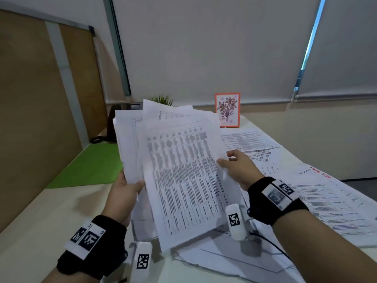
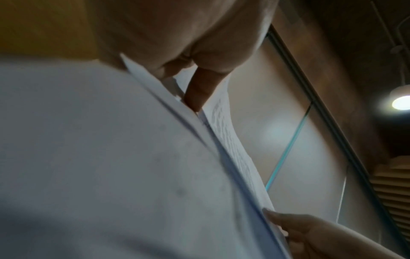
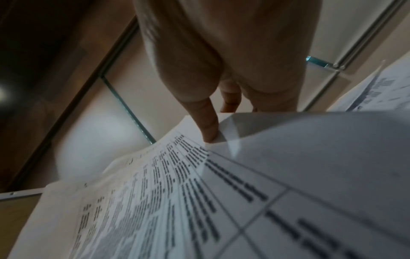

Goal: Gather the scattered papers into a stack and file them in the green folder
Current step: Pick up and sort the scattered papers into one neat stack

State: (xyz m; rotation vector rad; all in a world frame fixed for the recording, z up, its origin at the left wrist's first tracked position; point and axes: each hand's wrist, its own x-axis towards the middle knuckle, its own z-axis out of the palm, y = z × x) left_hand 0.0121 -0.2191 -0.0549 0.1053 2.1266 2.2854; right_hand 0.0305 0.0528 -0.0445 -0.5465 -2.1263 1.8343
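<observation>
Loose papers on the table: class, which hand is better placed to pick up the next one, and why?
Probably the right hand: it only pinches the held stack's edge, directly above the loose papers. The left hand carries the stack.

- A pale table (image 1: 40, 217) is seen, reaching from the near edge of the head view to the far wall.
- A green folder (image 1: 89, 166) is laid flat on its left part.
- Printed papers (image 1: 326, 205) are spread loosely, overlapping, over its right part, with more sheets (image 1: 234, 260) lying near the front edge.
- A framed flower drawing (image 1: 227, 110) is stood upright at the far end.
- A black cable (image 1: 273, 245) is trailed across the near sheets.
</observation>
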